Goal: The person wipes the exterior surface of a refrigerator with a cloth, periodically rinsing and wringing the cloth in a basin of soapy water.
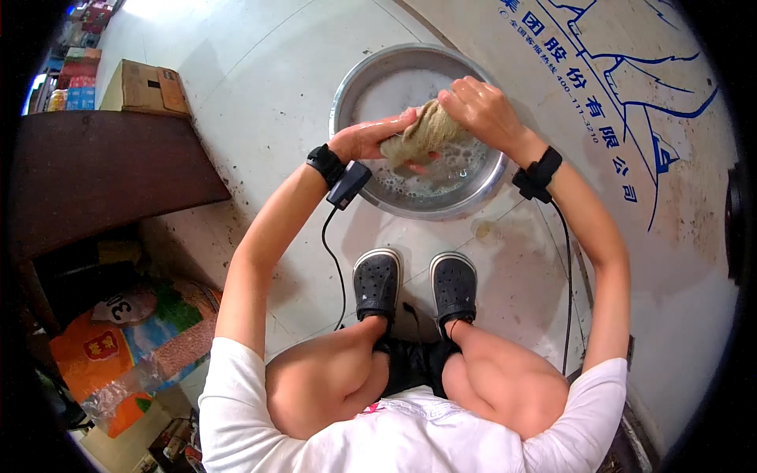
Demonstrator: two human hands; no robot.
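A round metal basin [346, 97] stands on the floor before me, holding cloudy water with suds. Above the water my hands have a wet, greenish-beige cloth [423, 135] between them. My left hand [378, 133] is under and beside the cloth at its left, its thumb on top and some fingertips showing below it. At the cloth's upper right, my right hand [482, 109] is closed on a bunched part of it. Both hands look wet. Each wrist wears a black strap with a small device and a cable.
A dark brown wooden board [112, 165] juts in from the left, with a cardboard box [151, 88] behind it. A colourful plastic sack [136, 343] lies lower left. A large panel with blue printing [591, 77] is at the right. My feet in dark clogs [377, 284] are near the basin.
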